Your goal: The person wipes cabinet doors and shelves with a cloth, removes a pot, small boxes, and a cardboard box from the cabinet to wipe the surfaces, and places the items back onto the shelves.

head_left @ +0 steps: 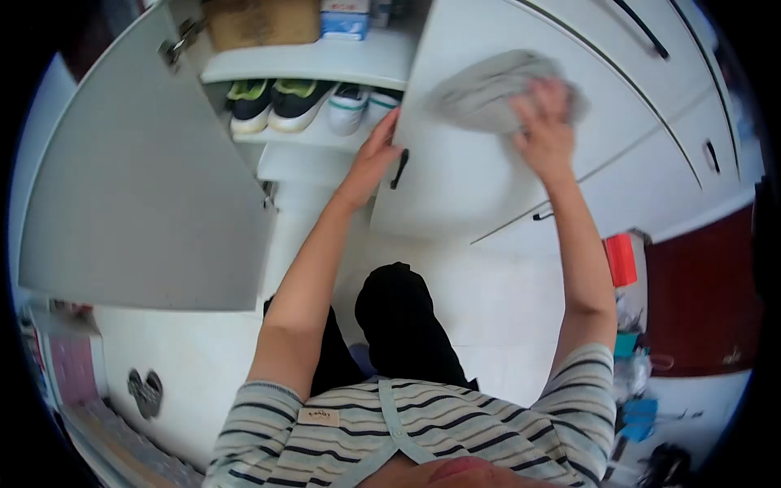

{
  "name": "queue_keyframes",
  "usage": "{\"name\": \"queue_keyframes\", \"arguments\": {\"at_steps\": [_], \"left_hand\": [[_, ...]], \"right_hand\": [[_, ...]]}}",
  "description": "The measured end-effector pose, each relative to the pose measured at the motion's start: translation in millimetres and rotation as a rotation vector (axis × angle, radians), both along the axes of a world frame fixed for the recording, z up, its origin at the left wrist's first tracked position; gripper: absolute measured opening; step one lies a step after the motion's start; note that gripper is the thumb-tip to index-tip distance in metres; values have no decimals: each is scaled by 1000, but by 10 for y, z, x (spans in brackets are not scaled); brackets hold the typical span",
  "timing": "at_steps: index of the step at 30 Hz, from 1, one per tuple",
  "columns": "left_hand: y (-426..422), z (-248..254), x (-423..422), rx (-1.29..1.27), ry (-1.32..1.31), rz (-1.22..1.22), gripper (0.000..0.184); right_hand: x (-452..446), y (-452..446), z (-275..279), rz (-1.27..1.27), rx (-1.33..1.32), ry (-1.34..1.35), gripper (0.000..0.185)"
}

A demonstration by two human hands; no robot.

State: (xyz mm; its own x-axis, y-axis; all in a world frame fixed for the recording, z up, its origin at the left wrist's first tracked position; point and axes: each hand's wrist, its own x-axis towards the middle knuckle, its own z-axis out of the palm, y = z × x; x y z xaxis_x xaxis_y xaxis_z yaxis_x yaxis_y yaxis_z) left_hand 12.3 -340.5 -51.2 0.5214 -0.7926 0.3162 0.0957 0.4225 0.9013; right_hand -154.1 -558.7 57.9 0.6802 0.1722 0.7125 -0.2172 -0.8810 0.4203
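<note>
My right hand (547, 134) presses a grey cloth (496, 93) against the white face of the cabinet door (464, 179). The fingers and the cloth are blurred by motion. My left hand (374, 163) grips the left edge of that same door, just above its black handle (399, 169). Some of its fingertips are hidden behind the edge.
Left of my hands, another cabinet door (154, 195) stands wide open. On the shelves inside are dark sneakers (297, 104), white shoes (347, 110) and a cardboard box (262, 23). Slippers (146, 393) lie on the floor; a red box (621, 260) is at right.
</note>
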Motion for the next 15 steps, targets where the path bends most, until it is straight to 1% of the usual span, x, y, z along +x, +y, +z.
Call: {"name": "queue_keyframes", "arguments": {"at_steps": [1, 2, 3, 4, 6, 8, 10, 12, 13, 15], "left_hand": [[-44, -49, -7, 0, 18, 44, 63], [-74, -125, 17, -12, -58, 45, 64], [-71, -149, 37, -21, -146, 46, 66], [-45, -138, 38, -4, -148, 87, 66], [-68, -121, 5, -75, -109, 20, 72], [-76, -137, 40, -87, -79, 8, 72], [-60, -116, 54, -89, -49, -27, 72], [57, -44, 68, 215, 111, -106, 73], [64, -69, 66, 229, 111, -122, 73], [34, -134, 57, 170, 157, -72, 61]], "right_hand": [[21, -78, 146, 86, -1, -120, 68], [74, 10, 322, 111, -8, -226, 68], [129, 66, 460, 84, -27, -275, 69], [246, 124, 496, 131, -48, -314, 69], [399, 199, 416, 176, -68, -353, 69], [493, 260, 82, 152, -41, -173, 68], [515, 398, -309, 147, -52, 104, 62], [519, 487, -664, 272, -72, 243, 63], [489, 481, -706, 258, -56, 243, 63], [446, 508, -595, 217, -146, 251, 49]]}}
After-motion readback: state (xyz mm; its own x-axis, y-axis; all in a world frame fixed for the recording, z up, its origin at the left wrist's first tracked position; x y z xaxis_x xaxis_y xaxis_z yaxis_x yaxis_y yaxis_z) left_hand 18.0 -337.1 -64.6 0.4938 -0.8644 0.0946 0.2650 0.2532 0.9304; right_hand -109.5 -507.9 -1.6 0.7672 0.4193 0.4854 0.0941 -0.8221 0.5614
